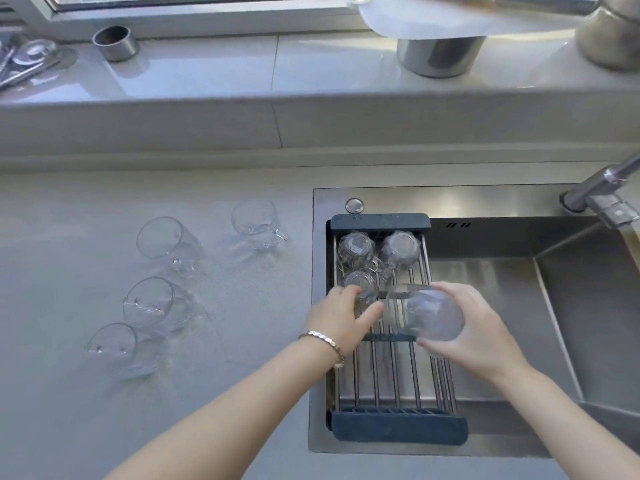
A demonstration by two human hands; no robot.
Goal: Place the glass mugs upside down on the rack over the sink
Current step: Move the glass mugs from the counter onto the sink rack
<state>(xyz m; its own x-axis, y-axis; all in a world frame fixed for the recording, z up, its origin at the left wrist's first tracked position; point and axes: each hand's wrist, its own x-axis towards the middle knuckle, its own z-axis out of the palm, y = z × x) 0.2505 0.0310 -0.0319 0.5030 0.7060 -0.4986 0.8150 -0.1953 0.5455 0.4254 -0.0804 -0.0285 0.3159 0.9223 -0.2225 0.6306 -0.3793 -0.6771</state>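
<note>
A metal roll-up rack with dark end bars lies across the left side of the sink. Two glass mugs stand upside down at its far end. A third upturned mug stands just in front of them, and my left hand grips its side. My right hand holds another glass mug tilted on its side above the rack's middle, base toward me. Several more glass mugs wait upright on the counter to the left, among them one at the back and one nearest me.
The steel sink basin opens right of the rack, with the tap at its far right. On the window ledge behind stand a small steel cup, a steel pot, a kettle and cutlery at far left.
</note>
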